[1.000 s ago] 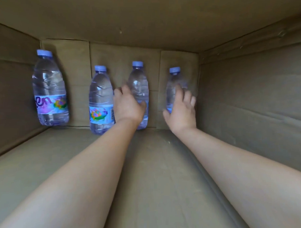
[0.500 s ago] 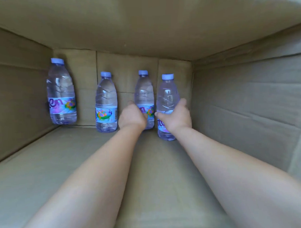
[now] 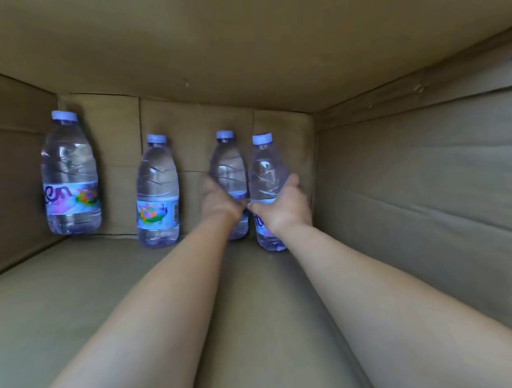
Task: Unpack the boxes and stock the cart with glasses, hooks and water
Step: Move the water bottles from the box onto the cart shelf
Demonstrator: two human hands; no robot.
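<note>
Cardboard box (image 3: 423,188): deep, bottles at far end
Right hand (image 3: 284,211): wrapped round standing bottle (image 3: 266,176)
Left hand (image 3: 220,202): wrapped round next bottle (image 3: 229,165), cap up

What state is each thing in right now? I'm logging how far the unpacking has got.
cardboard box: open, on its side.
far-left bottle: capped, upright, untouched.
second bottle: capped, upright, untouched.
third bottle: capped, gripped by left hand.
fourth bottle: capped, gripped by right hand.
</note>
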